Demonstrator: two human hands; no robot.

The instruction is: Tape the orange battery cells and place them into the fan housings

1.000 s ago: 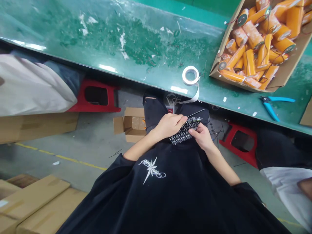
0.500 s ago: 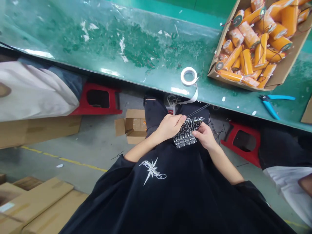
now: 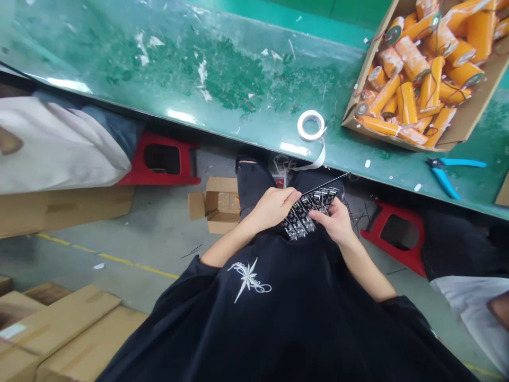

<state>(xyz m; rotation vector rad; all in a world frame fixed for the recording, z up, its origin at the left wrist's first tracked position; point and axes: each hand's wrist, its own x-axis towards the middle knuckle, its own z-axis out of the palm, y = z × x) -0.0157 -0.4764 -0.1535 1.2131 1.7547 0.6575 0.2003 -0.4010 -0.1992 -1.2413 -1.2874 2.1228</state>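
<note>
Over my lap, both hands hold a black circuit board panel (image 3: 301,218) with rows of small silver parts. My left hand (image 3: 274,208) is closed on its left upper side, thumb pressed near the top edge. My right hand (image 3: 333,217) grips the right side, with the thumb on the face and the other fingers partly hidden behind. A thin black strip (image 3: 328,182) runs from beside my left thumb along the panel's upper edge, out to the upper right. Whether the strip is still joined to the panel I cannot tell.
On the green bench (image 3: 246,122) lie a white tape roll (image 3: 311,126) with a loose tail and blue-handled cutters (image 3: 447,175). A carton (image 3: 417,142) of orange wrapped cells stands at right. Red stools (image 3: 167,159) and seated people flank me. Dark thin strips (image 3: 360,217) litter the floor.
The panel has tilted a little in my hands, and its upper right corner has moved rightward. The thin strip now reaches farther right. My right thumb has shifted slightly left across the panel.
</note>
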